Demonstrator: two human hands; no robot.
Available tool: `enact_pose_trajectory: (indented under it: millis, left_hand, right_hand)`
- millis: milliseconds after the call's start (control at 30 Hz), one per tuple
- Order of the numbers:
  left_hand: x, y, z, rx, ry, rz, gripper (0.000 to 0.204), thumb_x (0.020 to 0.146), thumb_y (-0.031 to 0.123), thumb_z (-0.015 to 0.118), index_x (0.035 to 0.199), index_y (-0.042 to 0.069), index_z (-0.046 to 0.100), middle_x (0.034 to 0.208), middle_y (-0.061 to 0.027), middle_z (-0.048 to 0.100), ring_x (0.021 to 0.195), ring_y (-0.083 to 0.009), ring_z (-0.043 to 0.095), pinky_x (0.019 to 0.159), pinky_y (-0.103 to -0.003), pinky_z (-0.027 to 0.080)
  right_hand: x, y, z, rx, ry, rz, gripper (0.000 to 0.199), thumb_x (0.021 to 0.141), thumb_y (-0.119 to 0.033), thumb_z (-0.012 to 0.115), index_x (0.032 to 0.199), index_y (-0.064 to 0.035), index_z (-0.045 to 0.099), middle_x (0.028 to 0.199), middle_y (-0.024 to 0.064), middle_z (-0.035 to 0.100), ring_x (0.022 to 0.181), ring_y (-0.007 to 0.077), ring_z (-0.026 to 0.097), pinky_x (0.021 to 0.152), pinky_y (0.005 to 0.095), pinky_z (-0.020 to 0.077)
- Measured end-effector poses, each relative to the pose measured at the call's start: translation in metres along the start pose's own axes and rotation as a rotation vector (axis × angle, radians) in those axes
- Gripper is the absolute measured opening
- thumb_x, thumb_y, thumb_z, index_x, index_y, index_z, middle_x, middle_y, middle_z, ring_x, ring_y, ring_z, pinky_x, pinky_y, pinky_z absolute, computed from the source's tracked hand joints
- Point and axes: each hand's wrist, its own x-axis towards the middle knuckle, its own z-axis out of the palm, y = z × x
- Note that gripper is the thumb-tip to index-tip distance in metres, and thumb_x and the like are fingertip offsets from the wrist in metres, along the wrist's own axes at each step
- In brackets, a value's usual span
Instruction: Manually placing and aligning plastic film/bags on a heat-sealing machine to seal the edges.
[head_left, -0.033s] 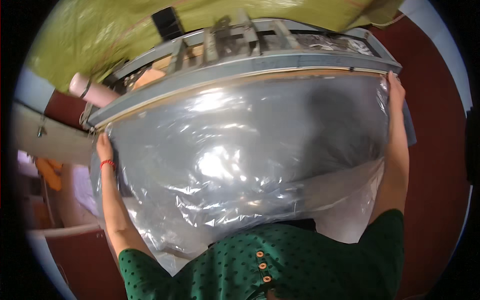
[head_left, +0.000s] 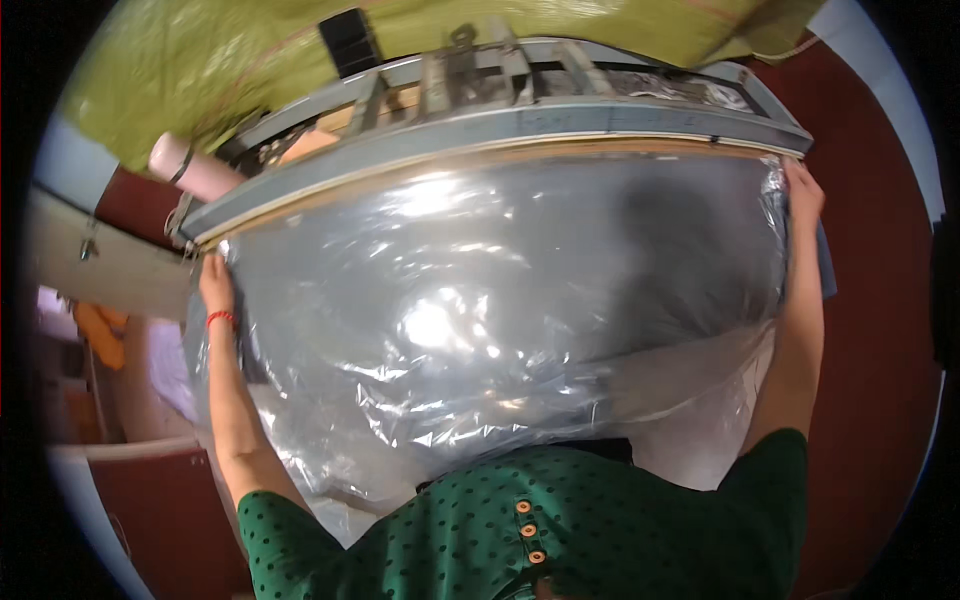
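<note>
A large clear plastic sheet [head_left: 440,290], wrinkled and shiny, stretches over a grey surface in front of me. Its far edge lies along a wooden strip at the blue-grey metal frame [head_left: 520,125]. At the far left corner, my left hand [head_left: 216,285], with a red bracelet at the wrist, has its fingers closed on the sheet's edge. My right hand [head_left: 804,192] is at the far right corner, fingers bent and pinching the crinkled edge there. Both arms are stretched forward. The near part of the sheet hangs loosely toward my body, over paler material.
Crossbars and loose items fill the metal frame. A pink roll [head_left: 190,165] rests at its left end, and a black flat object [head_left: 350,42] stands behind it against yellow-green sheeting [head_left: 230,60]. Dark red wall or floor [head_left: 880,250] lies to the right. Purple cloth [head_left: 168,360] is at the left.
My right hand has shifted slightly nearer, its fingers more bent, and the sheet's right edge looks more bunched. My left hand keeps its place at the left corner. The view has shifted a little.
</note>
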Motion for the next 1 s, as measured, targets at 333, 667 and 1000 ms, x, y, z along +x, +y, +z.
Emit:
enact_pose_trajectory:
  millis: [333,667,1000]
  left_hand:
    - [-0.074,0.190,-0.012,-0.369,-0.107,0.139,0.017,0.086,0.015,0.042,0.083,0.000,0.047,0.069,-0.0155,0.048,0.062,-0.0229,0.045,0.061,-0.031,0.040]
    - [-0.105,0.212,-0.056,-0.490,-0.053,0.211,0.010,0.083,0.009,0.051,0.079,0.001,0.054,0.072,-0.0029,0.053,0.069,-0.0101,0.048,0.064,-0.022,0.038]
    - [-0.126,0.214,-0.051,-0.052,0.134,0.660,0.015,0.067,-0.002,0.061,0.076,0.003,0.050,0.074,-0.0101,0.054,0.071,-0.0276,0.052,0.061,-0.033,0.042]
  right_hand:
    - [0.001,0.066,-0.128,-0.483,0.118,0.137,0.037,0.081,-0.028,0.054,0.107,-0.0011,0.056,0.109,0.0145,0.056,0.100,0.0226,0.054,0.084,0.0293,0.0400]
    - [-0.193,-0.430,0.097,0.350,-0.819,-0.557,0.063,0.070,-0.029,0.067,0.119,0.0014,0.041,0.120,0.0168,0.044,0.112,0.0275,0.041,0.094,0.0345,0.0336]
    - [-0.246,-0.408,0.142,1.029,-1.030,0.165,0.014,0.077,-0.014,0.062,0.074,-0.0008,0.058,0.064,-0.0020,0.055,0.061,0.0027,0.046,0.053,0.0178,0.0366]
